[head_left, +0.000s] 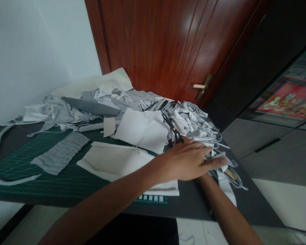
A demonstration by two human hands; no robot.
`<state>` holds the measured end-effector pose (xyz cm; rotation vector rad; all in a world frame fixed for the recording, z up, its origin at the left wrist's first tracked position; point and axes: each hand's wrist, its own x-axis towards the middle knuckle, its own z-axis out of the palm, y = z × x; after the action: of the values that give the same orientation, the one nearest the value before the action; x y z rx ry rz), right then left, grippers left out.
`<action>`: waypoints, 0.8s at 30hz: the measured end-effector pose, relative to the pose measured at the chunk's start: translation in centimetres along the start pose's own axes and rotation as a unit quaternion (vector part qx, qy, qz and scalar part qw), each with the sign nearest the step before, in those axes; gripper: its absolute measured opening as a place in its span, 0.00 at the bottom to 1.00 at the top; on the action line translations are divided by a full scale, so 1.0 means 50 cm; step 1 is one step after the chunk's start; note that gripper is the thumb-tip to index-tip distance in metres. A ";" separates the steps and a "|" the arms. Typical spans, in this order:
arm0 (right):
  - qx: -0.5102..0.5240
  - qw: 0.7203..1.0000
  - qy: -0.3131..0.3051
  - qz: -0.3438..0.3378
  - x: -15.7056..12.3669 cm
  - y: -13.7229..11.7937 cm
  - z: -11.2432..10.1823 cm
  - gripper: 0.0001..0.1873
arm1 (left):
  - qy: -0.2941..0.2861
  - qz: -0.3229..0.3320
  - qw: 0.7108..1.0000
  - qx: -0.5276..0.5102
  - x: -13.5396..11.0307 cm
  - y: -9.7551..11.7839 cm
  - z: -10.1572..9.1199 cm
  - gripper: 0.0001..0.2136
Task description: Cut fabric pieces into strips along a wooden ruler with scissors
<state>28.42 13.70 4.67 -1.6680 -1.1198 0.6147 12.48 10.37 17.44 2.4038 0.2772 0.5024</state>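
on the bench (191, 204), black scissors (174, 129) lie between white cloth (142, 129) and scrap pile (190, 119); handles right by left hand (188, 159), fingers mostly extended, hold unclear; right hand (204, 177) mostly hidden beneath, can't tell grip

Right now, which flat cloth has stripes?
The grey rectangular cloth on the cutting mat, left of the cream cloth; lines cross it, while that and the white cloth look plain.
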 end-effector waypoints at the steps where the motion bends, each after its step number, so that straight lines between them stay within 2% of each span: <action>1: -0.028 1.000 0.014 -0.001 0.000 0.000 0.001 0.08 | 0.005 -0.007 1.000 0.003 -0.040 0.004 0.022 0.24; 3: -0.148 0.988 0.037 -0.020 0.001 0.001 0.001 0.05 | 0.006 -0.022 1.000 0.021 -0.125 -0.008 0.058 0.21; 6: -0.261 0.965 0.030 -0.031 0.001 0.005 0.002 0.12 | 0.047 -0.083 0.991 0.089 -0.240 -0.062 0.092 0.18; 9: -0.333 0.942 0.007 -0.043 0.000 0.009 0.003 0.12 | 0.089 -0.142 0.976 0.138 -0.329 -0.120 0.105 0.16; 11: -0.363 0.930 -0.003 -0.053 0.000 0.010 0.004 0.11 | 0.103 -0.153 0.971 0.151 -0.371 -0.143 0.105 0.14; 14: -0.385 0.919 -0.015 -0.079 0.000 0.008 0.005 0.11 | 0.120 -0.158 0.968 0.152 -0.410 -0.152 0.099 0.11; 21: -0.396 0.900 -0.069 -0.168 -0.015 -0.021 0.003 0.10 | 0.137 -0.143 0.968 0.154 -0.447 -0.131 0.102 0.10; 24: -0.417 0.886 -0.080 -0.185 -0.027 -0.031 0.010 0.12 | 0.144 -0.124 0.965 0.178 -0.471 -0.133 0.109 0.10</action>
<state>26.81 12.83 5.74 -2.0300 -1.9471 -0.0131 -6.94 4.79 2.62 2.5815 0.8504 0.7358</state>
